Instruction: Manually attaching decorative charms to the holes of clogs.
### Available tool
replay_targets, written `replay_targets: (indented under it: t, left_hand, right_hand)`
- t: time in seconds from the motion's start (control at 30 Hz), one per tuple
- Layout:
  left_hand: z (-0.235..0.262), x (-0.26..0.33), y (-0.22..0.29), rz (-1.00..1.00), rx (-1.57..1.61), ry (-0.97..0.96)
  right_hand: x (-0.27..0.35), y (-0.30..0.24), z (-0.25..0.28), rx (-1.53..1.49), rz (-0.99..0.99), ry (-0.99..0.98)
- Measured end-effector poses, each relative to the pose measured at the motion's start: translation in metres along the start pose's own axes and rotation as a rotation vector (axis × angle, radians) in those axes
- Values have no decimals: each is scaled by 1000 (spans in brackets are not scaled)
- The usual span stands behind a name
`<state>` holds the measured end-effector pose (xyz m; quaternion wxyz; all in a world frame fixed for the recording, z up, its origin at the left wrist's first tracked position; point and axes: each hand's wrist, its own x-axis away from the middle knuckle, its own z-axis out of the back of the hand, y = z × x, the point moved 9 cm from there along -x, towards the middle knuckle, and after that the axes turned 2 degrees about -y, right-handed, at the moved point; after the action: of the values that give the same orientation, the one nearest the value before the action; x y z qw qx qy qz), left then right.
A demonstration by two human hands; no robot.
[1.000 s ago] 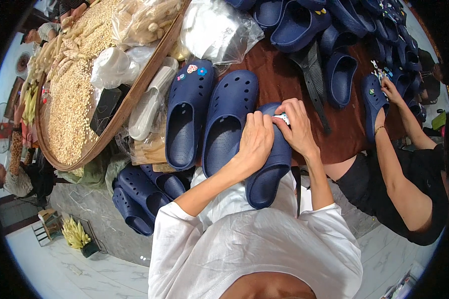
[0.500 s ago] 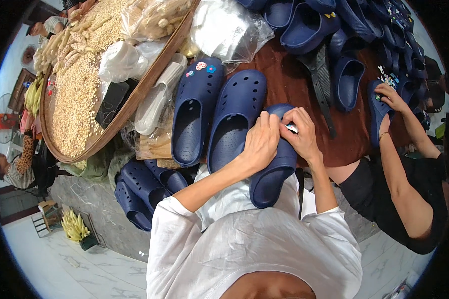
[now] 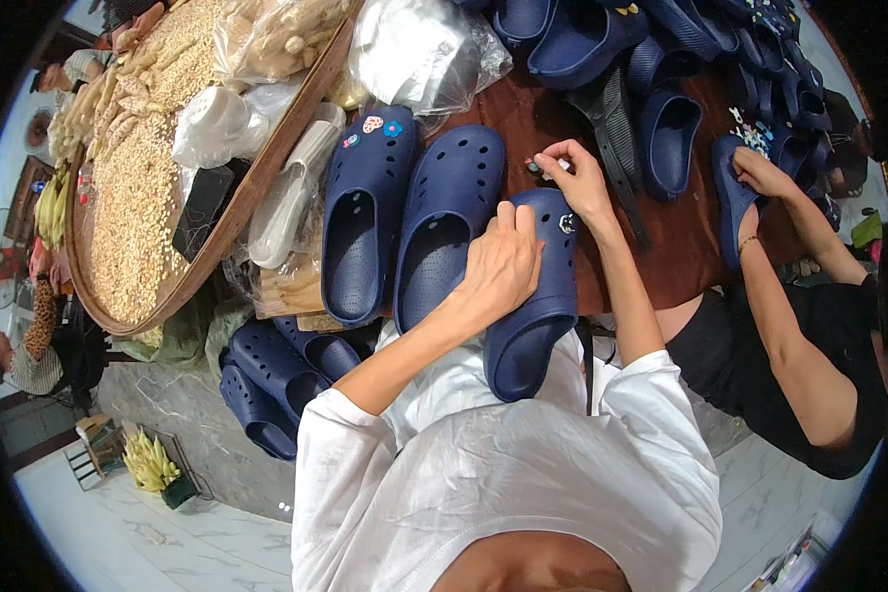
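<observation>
My left hand (image 3: pixel 503 259) is closed over the left side of a navy clog (image 3: pixel 533 316), which stands toe-away at my lap and the table edge. A small black-and-white charm (image 3: pixel 566 224) sits on the clog's upper, toward its right side. Just beyond the toe, my right hand (image 3: pixel 580 185) pinches at small, pale shoe charms (image 3: pixel 536 168) close to the brown cloth; their shapes are partly hidden by the fingers. To the left lie a clog with bare holes (image 3: pixel 464 163) and another clog (image 3: pixel 370 168) bearing several colourful charms at its toe.
A rimmed tray (image 3: pixel 252 232) of pale kernels, with a dark phone (image 3: pixel 205 212), fills the left. Plastic bags (image 3: pixel 424 54) lie behind. Many navy clogs (image 3: pixel 671 143) and a black strap piece (image 3: pixel 617 128) are at right. A co-worker's hand (image 3: pixel 763 173) holds another clog (image 3: pixel 730 212).
My right hand has left the clog's upper and moved up past the toe to the small charms. A charm now shows on the clog. The whole view has shifted slightly.
</observation>
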<state>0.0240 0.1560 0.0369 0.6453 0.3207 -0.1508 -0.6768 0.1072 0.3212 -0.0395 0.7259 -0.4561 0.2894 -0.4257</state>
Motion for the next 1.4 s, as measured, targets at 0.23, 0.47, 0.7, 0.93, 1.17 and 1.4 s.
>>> replay_targets:
  t: [0.23,0.47,0.7,0.93,1.17,1.4]
  left_hand:
    - [-1,-1,-4,36,23,-5]
    - [-5,4,-2,-28,78,19]
    - [-5,4,2,-95,29,16]
    - [10,-29,10,-82,32,106]
    - [-13,-62,-14,-48,-141,51]
    - [17,6,14,-24,38,80]
  right_hand:
    - [52,-53,19,274,94,167]
    - [100,-44,16,354,-124,80]
    - [100,-69,9,648,162,124]
    - [100,-67,10,756,140,135]
    - [101,-71,9,722,185,166]
    - [101,-61,14,755,112,150]
